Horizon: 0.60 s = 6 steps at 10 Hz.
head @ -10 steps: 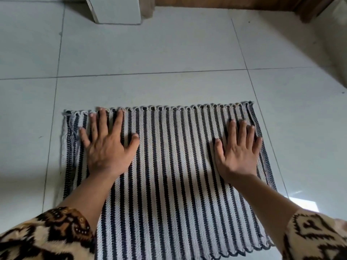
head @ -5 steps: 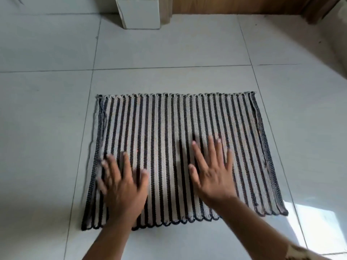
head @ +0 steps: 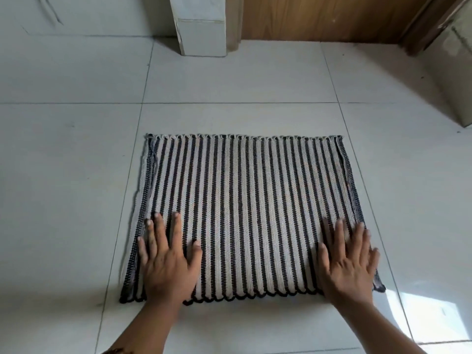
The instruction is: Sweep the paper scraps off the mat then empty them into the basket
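While both palms press flat, the fingers (head: 176, 226) of the left hand (head: 167, 264) are spread wide and straight, gripping nothing; they lie on the near left corner of the mat (head: 245, 213). Fingers of the right hand (head: 348, 264): likewise splayed and extended, holding nothing, laid on the near right corner, little finger close to the right border. Both wrists cross the mat's near scalloped edge, forearms running back toward the wearer. A patterned sleeve (head: 117, 351) edge shows at the bottom of the frame on the left arm.

Mat: woven, alternating black and cream stripes, dark binding on both sides. It lies flat on the floor (head: 255, 77), directly under and ahead of the hands, its middle stretch bare between them. Long axis runs left to right across the view; stripes run away from the wearer, from the scalloped near edge to the knotted far edge. Corners look roughly square with the tile joints.

Floor: large pale grey tiles, bright patch of light near the right forearm.

Beyond the mat: white pillar (head: 201, 24) at top centre, wooden panel (head: 319, 19) to its right, pale cabinet (head: 457, 72) at the far right edge.
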Motion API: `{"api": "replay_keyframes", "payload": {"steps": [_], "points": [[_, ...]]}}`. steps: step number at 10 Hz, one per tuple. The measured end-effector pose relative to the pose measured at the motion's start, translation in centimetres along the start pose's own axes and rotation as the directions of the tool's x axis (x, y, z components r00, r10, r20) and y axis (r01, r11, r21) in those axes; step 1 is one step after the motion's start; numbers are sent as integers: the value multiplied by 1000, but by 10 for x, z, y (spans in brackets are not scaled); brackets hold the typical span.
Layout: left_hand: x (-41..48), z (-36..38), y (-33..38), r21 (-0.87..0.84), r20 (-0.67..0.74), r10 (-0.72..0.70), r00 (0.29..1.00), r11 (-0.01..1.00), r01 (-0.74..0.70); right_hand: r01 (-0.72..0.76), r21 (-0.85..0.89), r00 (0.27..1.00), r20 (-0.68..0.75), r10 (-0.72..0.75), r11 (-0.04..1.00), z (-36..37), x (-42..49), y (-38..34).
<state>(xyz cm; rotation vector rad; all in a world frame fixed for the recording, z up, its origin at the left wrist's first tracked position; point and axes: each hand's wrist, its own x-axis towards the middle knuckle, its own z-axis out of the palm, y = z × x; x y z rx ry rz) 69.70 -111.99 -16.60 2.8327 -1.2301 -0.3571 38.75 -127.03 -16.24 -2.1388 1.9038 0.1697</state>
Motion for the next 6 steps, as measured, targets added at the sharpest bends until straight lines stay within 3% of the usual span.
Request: {"api": "replay_keyframes", "payload": {"steps": [2,4,6], "points": [[0,-4,-2,-27,41,-18,999,999,20,-21,8,999,35,21,1000,2,-4,8],[7,-31,-10,-115,328,39,944,993,-1,-10,-42,971,239,20,999,-40,4,-1],[11,-111,-3,-308,288,199,937,946,-106,263,41,958,109,-266,964,-109,-2,-38]]}}
